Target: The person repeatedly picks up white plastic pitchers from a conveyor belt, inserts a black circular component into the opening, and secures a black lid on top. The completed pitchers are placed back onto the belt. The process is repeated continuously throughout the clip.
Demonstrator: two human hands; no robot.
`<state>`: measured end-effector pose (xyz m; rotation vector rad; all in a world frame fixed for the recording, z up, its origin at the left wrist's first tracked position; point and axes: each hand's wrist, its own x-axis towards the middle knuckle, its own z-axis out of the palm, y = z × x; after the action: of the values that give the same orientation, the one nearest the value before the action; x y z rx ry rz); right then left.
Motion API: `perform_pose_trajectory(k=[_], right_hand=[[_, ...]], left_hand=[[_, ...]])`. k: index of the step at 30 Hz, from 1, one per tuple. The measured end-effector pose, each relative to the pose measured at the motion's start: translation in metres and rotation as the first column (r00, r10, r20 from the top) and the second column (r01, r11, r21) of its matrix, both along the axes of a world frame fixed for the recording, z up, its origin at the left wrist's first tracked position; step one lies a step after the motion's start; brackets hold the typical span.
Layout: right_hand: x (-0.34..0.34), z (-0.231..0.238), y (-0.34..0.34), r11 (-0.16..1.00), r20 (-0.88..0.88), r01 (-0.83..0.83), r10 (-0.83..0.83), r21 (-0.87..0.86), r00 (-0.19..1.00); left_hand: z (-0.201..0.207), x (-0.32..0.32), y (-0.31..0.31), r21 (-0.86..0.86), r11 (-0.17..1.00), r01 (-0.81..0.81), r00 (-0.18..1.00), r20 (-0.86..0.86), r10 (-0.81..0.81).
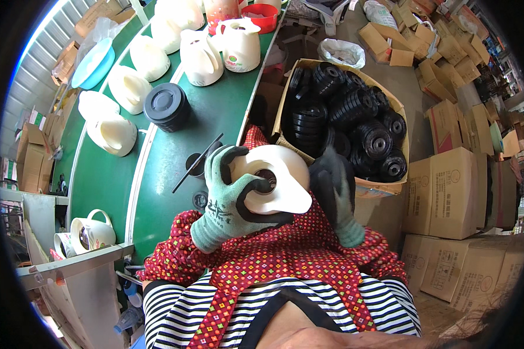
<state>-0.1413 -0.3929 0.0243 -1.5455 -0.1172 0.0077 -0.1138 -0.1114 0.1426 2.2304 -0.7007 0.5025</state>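
A cream plastic jug body (pixel 280 168) with a spout and a round opening is tilted in front of my chest. My left hand (pixel 233 189), in a green glove with dark-coated fingers, wraps its left side, thumb at the opening. Close to the jug's right side is my right hand (pixel 335 189), gloved alike; its fingers point upward, somewhat blurred, with nothing visible in them. A thin dark strip-like piece (pixel 197 164) slants beside my left hand on the green table (pixel 163 192). Small black round parts (pixel 199 200) lie near it.
Several cream jugs (pixel 148 58) and a stack of black discs (pixel 166 107) stand on the table. A carton (pixel 364 186) full of black ringed parts (pixel 355 107) is at its right. Closed cartons (pixel 442 195) are piled further right. Two jugs (pixel 93 232) stand at the left.
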Motion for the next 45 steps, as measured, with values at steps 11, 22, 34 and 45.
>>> perform_pose_trajectory(k=[11,22,34,45], right_hand=[[0.023,0.139,0.057,0.314,0.267,0.034,0.742,-0.949,0.615],[0.025,0.125,0.069,0.298,0.224,-0.026,0.770,-0.954,0.597],[0.014,0.121,0.015,0.749,0.484,0.163,0.231,-0.643,0.844],[0.035,-0.028,0.004,0.827,-0.329,0.239,-0.070,0.509,0.942]], left_hand=[[0.022,-0.008,0.030,0.502,0.838,0.212,0.965,-0.245,-0.098],[0.009,-0.005,0.025,0.466,0.819,0.334,0.934,-0.278,-0.223],[0.004,-0.009,0.029,0.182,0.968,0.175,0.975,-0.167,-0.145],[-0.031,-0.050,-0.006,-0.199,0.980,0.009,0.996,-0.083,-0.026]])
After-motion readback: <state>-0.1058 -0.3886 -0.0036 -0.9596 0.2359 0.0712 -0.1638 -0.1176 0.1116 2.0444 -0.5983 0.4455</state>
